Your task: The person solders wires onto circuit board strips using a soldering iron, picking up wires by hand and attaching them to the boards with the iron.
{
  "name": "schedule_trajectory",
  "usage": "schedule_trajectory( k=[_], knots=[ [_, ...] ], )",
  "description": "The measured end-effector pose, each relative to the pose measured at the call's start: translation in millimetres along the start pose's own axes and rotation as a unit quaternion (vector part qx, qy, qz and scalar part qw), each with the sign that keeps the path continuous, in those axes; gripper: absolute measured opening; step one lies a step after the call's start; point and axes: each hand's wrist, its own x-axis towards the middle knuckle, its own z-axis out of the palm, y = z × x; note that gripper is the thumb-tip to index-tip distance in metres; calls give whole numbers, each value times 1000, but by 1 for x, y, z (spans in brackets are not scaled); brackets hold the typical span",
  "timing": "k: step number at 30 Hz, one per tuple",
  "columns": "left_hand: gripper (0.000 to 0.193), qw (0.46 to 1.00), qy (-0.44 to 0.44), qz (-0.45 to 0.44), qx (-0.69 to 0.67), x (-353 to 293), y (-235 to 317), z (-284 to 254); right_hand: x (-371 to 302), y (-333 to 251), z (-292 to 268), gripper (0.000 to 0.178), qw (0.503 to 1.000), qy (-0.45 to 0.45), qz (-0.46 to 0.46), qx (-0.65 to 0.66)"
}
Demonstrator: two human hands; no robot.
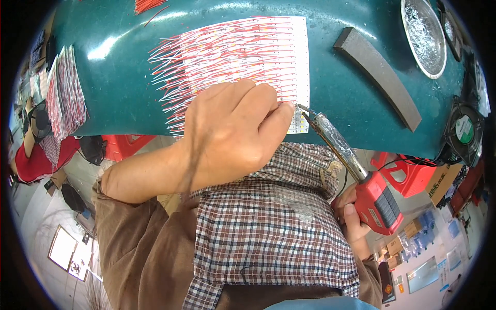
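My left hand (pixel 232 124) lies over a white LED circuit board sheet (pixel 301 57), its fingers curled and pinched at the sheet's right side. A thin wire shows at the pinched fingertips, though most of it is hidden by them. Rows of red and white wires (pixel 222 57) run across the sheet, their loose ends fanning out on the left. In my right hand (pixel 354 219) is a soldering gun (pixel 380 204) with a red handle. Its tip and a thin metal tube beside it point up-left, close by my left fingertips at the sheet's edge.
A dark curved bar (pixel 380 77) lies on the green table mat (pixel 124 93). Beyond it stands a round metal bowl (pixel 423 39) with silvery bits. Right of the mat is a small fan (pixel 462 129); at left hangs another wired sheet (pixel 66 95). Red wires (pixel 148 5) lie at the back.
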Motion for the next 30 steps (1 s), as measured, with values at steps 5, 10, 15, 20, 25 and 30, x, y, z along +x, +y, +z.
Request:
schedule_trajectory(
  k=[5,10,15,20,25,30],
  knots=[
    [29,1000,13,-5,12,-1,1,3,0,2,-1,22,1000,0,-2,3],
    [29,999,-3,-17,26,0,5,2,2,0,-1,19,1000,-20,8,13],
    [28,1000,1,-13,27,1,5,3,1,7,0,23,999,10,-46,7],
    [28,999,-14,-13,26,0,6,1,5,-2,6,27,998,41,-41,28],
    [27,999,-27,-8,29,1,4,-4,13,-3,9,29,995,33,-91,34],
    [26,996,-80,-28,9,9,8,-13,14,-5,6,25,992,16,-115,49]
  ],
)
